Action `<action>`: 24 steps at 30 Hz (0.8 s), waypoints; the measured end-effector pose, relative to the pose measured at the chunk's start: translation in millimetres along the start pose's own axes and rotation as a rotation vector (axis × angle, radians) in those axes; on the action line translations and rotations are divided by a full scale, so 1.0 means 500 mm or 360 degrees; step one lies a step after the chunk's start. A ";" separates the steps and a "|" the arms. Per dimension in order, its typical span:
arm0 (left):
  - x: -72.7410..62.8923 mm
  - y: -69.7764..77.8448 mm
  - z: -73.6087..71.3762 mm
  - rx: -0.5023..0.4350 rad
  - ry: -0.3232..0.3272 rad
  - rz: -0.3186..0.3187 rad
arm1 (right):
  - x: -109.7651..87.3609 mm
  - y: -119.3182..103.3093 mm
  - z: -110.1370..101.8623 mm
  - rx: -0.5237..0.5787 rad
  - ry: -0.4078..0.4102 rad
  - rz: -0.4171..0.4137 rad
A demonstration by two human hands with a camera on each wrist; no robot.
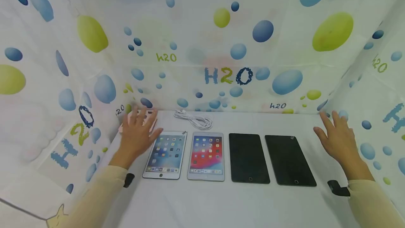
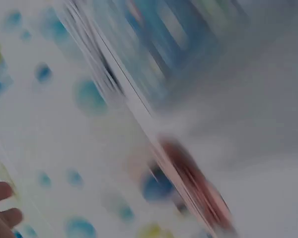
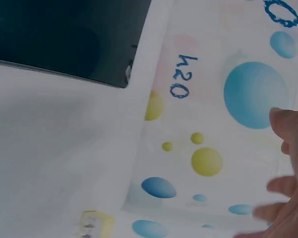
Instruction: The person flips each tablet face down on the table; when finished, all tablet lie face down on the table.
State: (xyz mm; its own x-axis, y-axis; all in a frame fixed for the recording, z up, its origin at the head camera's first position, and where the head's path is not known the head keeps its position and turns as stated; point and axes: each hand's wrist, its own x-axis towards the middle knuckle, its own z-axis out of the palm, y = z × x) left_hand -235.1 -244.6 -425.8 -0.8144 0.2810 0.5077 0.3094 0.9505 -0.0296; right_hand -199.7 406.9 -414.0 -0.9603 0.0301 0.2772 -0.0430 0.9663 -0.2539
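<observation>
My left hand point(image 1: 137, 136), fingers spread, is raised at the left side and overlaps a pinkish object point(image 1: 151, 118) that it partly hides. Beside it lies a white tablet point(image 1: 166, 154) with a lit blue home screen. A second white tablet point(image 1: 206, 156) shows a red and blue screen. To the right are two black tablets, one nearer the middle point(image 1: 249, 159) and one farther right point(image 1: 290, 161), both with dark screens. My right hand point(image 1: 338, 141) is held up with loose fingers beyond the last black tablet, holding nothing. The left wrist view is blurred; fingertips point(image 2: 2, 210) show at its edge.
A coiled white cable point(image 1: 196, 119) lies at the back of the white table point(image 1: 221, 203). Printed cloth walls point(image 1: 196, 38) with blue and green dots enclose the back and sides. A small yellow item point(image 3: 97, 224) appears low in the right wrist view.
</observation>
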 end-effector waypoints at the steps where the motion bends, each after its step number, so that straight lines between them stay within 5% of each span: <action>1: 0.001 0.032 0.004 -0.0051 0.0053 0.0036 | -0.011 0.003 0.001 0.0030 0.0013 -0.0001; 4: 0.005 0.147 0.011 -0.0351 0.0107 0.0079 | -0.049 0.012 0.009 0.0172 0.0055 0.0059; 6: 0.005 0.229 0.011 -0.0690 0.0013 0.0057 | -0.079 0.019 0.022 0.0375 0.0032 0.0157; 12: 0.002 0.422 0.003 -0.1742 -0.0797 -0.0372 | -0.153 0.051 0.072 0.1283 -0.0299 0.0591; 14: 0.008 0.471 0.011 -0.2048 -0.1001 -0.0498 | -0.171 0.066 0.075 0.1408 -0.0411 0.0724; 17: 0.018 0.546 0.026 -0.2457 -0.1165 -0.0683 | -0.190 0.084 0.070 0.1456 -0.0556 0.0806; 20: 0.025 0.621 0.034 -0.2710 -0.1235 -0.0875 | -0.200 0.091 0.067 0.1494 -0.0640 0.0810; 24: 0.038 0.706 0.047 -0.2758 -0.1218 -0.1044 | -0.207 0.088 0.071 0.1570 -0.0643 0.0834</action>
State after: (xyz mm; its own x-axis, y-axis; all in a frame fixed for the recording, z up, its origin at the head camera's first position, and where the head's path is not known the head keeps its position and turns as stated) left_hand -152.6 99.3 -446.7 -0.8361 0.4428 -0.3238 -0.3916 -0.0684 0.9176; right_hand -112.1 437.3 -486.9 -0.9338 0.1092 -0.3406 0.3573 0.2406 -0.9025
